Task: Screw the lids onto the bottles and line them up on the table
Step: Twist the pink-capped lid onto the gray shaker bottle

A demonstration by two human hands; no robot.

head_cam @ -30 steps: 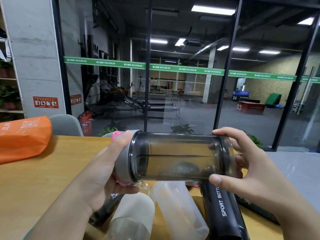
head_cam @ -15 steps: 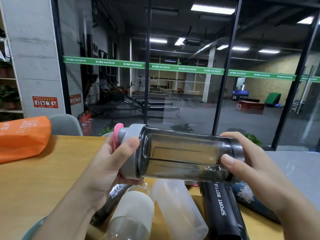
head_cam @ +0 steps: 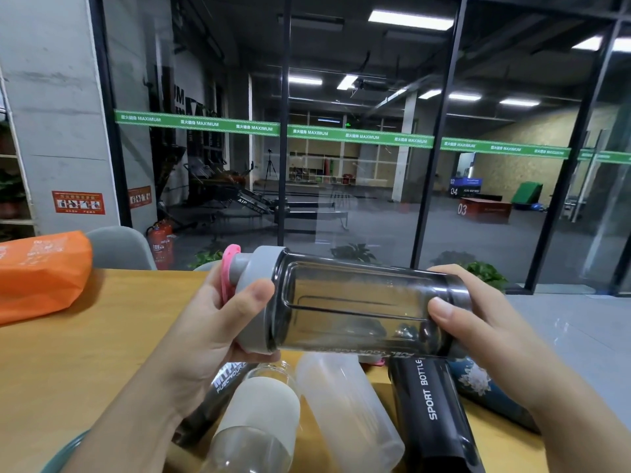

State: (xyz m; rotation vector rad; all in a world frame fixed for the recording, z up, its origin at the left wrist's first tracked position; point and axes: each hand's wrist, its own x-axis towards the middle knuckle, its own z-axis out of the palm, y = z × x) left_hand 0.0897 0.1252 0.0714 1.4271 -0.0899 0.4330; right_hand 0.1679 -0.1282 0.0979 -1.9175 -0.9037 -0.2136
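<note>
Nearest, 5 bottles lay on the table (head_cam: 68, 363): 1 glass w/ white sleeve (head_cam: 254, 421), 1 frosted (head_cam: 348, 407), 3 dark. Above them, 1 smoky bottle (head_cam: 358, 308) was held sideways: left hand (head_cam: 208, 339) gripped its grey lid (head_cam: 254, 302), right hand (head_cam: 478, 329) clasped the base. Beyond, 1 orange bag (head_cam: 41, 271).

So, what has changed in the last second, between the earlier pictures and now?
The smoky bottle has tilted, its lid end rising. The grey lid with its pink loop has come into fuller view. The left hand still grips the lid, and the right hand still holds the bottle's base. The bottles lying on the table have not moved.
</note>
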